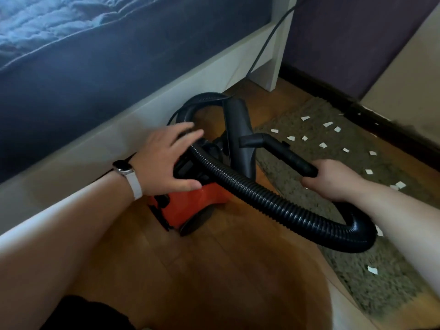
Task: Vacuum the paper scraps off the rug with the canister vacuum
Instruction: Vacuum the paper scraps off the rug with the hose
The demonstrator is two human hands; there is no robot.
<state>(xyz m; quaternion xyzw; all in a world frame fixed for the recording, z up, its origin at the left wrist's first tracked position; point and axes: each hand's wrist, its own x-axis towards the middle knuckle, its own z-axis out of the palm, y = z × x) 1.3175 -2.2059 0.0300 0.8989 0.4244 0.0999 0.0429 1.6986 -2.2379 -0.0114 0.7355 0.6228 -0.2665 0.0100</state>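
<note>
Rug runs along right edge of floor. We see orange canister vacuum just off its left edge, our left hand open-fingered on top, right hand gripping hose handle. Paper scraps scattered over rug.

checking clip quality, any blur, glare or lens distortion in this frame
Head view: wide-angle bend curves the bed frame; left hand fingertips slightly motion-blurred; highlights glint on the hose; light is dim, yet paper scraps on the rug read clearly.

I see an orange-red canister vacuum, black hose. Beside it, white paper scraps speckle an olive rug.
</note>
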